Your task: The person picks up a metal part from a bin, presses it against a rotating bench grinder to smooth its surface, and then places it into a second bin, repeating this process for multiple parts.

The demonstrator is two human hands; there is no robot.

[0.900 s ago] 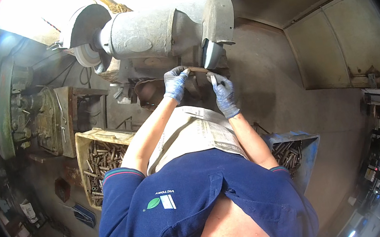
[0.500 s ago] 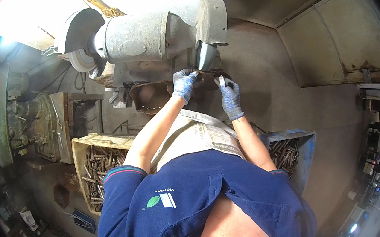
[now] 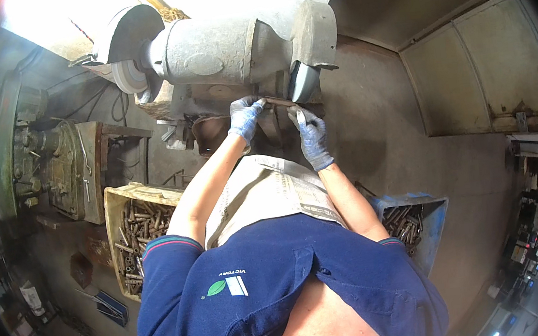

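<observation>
A bench grinder [image 3: 207, 51] stands in front of me, its right-hand wheel [image 3: 304, 82] showing below the metal guard. Both my hands wear blue-grey gloves and hold a short brownish metal rod [image 3: 280, 102] just under that wheel. My left hand [image 3: 246, 119] is closed on the rod's left end. Fingers of my right hand [image 3: 314, 138] pinch its right end close below the wheel's edge. Whether the rod touches the wheel, I cannot tell.
At my left stands a yellowish crate [image 3: 119, 249] of rusty metal pieces; at my right, a blue crate [image 3: 438, 225] of similar pieces. A greenish machine [image 3: 63, 170] is farther left. The grinder's left wheel [image 3: 130, 76] is partly exposed.
My left hand has moved slightly left and my right hand has come in to the rod's right end. The rod now shows between them. The whole view has shifted a little.
</observation>
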